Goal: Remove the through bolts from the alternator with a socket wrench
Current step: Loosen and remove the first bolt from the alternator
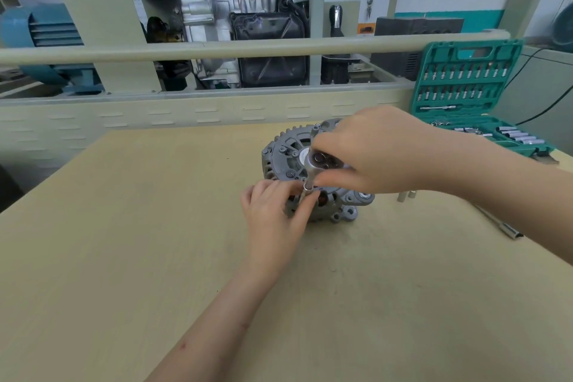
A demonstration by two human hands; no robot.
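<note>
While seated on the alternator [313, 170], near the middle of the wooden bench [155, 242], socket wrench [321, 161] held upright over a bolt at the near rim of the housing. Ratchet head clamped in right hand [378, 149] from above; socket and extension [305, 192] pinched and steadied by fingers of left hand [273, 211], low against the casing. Both hands closed on the tool, close together, one above the other.

Progress, as judged: mid-task, bolt being worked loose or just engaged (cannot tell which; bolt head hidden under socket and fingers). Small bolt heads visible on the far face around the hub, apparently seated, though whether through bolts or cover screws not clear. Count of bolts already out: cannot tell. Two short light-coloured pieces [406, 195] standing on the bench just right of the alternator, too blurred to identify. Likely remaining: finish this bolt, lift out, repeat round the housing.

Further out: loose metal bar [502, 226] lying at right; green socket set case [465, 96] open at far right corner.
</note>
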